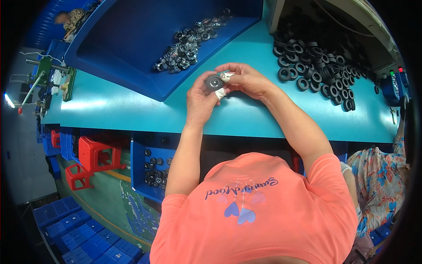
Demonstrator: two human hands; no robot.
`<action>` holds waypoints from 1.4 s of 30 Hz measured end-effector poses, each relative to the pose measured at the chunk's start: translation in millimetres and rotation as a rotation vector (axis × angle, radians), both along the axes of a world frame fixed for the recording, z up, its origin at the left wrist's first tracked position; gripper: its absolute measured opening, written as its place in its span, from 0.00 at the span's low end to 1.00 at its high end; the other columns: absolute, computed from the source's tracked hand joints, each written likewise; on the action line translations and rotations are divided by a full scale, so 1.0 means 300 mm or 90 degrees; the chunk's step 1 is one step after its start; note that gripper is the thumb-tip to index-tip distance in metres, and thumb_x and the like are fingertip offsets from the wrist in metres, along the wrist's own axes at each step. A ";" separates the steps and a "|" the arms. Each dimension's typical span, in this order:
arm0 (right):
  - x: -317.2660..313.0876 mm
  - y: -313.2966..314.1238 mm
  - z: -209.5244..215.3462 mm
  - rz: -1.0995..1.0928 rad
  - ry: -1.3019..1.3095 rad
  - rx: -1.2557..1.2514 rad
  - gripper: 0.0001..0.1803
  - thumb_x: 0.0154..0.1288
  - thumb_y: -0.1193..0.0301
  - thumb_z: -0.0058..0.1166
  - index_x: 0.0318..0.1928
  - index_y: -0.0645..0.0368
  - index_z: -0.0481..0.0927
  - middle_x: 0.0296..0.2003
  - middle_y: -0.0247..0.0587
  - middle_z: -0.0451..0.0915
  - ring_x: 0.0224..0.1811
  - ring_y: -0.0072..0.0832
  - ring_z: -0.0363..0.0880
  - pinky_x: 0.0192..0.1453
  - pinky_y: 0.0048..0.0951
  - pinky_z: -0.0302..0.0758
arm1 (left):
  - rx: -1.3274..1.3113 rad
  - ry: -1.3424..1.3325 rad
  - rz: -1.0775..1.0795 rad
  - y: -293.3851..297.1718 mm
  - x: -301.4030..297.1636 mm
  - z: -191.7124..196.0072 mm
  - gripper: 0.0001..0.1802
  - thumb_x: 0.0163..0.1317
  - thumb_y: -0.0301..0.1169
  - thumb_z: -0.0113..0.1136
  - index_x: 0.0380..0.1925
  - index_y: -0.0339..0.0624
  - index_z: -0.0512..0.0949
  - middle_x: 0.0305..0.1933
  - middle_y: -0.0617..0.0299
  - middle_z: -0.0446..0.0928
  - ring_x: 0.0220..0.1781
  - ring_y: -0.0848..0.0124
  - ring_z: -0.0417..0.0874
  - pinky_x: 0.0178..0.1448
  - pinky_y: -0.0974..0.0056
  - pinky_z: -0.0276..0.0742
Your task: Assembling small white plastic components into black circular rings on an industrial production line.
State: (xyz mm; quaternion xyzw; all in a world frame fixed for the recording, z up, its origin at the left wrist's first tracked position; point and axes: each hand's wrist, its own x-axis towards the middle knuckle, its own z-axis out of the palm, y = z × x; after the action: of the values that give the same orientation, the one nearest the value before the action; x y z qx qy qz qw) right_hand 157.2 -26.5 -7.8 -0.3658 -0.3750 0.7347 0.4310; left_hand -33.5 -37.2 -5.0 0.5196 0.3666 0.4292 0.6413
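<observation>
Over the turquoise table, a small black wheel with a silvery hub is held between my two hands. My left hand is closed round its left side, with the thumb underneath. From the right, my right hand is closed on the same wheel, its index finger stretched over the top edge. White wrapping covers a fingertip of the right hand, and more white wrapping is on the left thumb. Ahead of my hands, a pile of shiny clear-and-silver wheel hubs lies in a large blue tray.
Black rubber tyres are heaped on the table's right side. Below the table edge, a blue bin holds finished-looking wheels. Red stools stand at left, near a green hand press. Another person in a floral garment sits at right.
</observation>
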 end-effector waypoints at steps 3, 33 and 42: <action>-0.002 -0.001 0.004 -0.004 -0.031 0.022 0.22 0.71 0.67 0.59 0.60 0.66 0.74 0.40 0.40 0.82 0.39 0.22 0.82 0.48 0.26 0.83 | -0.005 -0.009 0.021 -0.009 0.002 0.015 0.27 0.57 0.22 0.71 0.58 0.39 0.74 0.43 0.61 0.84 0.39 0.77 0.84 0.31 0.75 0.76; 0.799 0.241 0.144 -0.176 -1.409 0.193 0.17 0.64 0.64 0.55 0.51 0.50 0.85 0.59 0.44 0.78 0.65 0.43 0.72 0.65 0.50 0.69 | 0.365 0.454 0.088 -0.220 -0.186 0.119 0.14 0.61 0.21 0.64 0.47 0.36 0.82 0.37 0.59 0.80 0.38 0.71 0.81 0.45 0.66 0.77; 0.206 -0.088 0.222 -0.227 -0.720 0.727 0.13 0.57 0.73 0.65 0.43 0.56 0.81 0.44 0.41 0.81 0.50 0.44 0.78 0.56 0.43 0.73 | -0.024 -0.118 -0.100 -0.049 0.089 0.054 0.25 0.76 0.38 0.51 0.67 0.39 0.68 0.51 0.55 0.80 0.48 0.64 0.83 0.52 0.60 0.82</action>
State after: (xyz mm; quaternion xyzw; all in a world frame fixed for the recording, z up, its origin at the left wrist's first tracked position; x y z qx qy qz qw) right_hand 218.8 -52.9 58.7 -0.4592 -0.7876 0.0559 0.4071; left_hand -6.9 -51.9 11.1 0.4928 0.2718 0.4173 0.7136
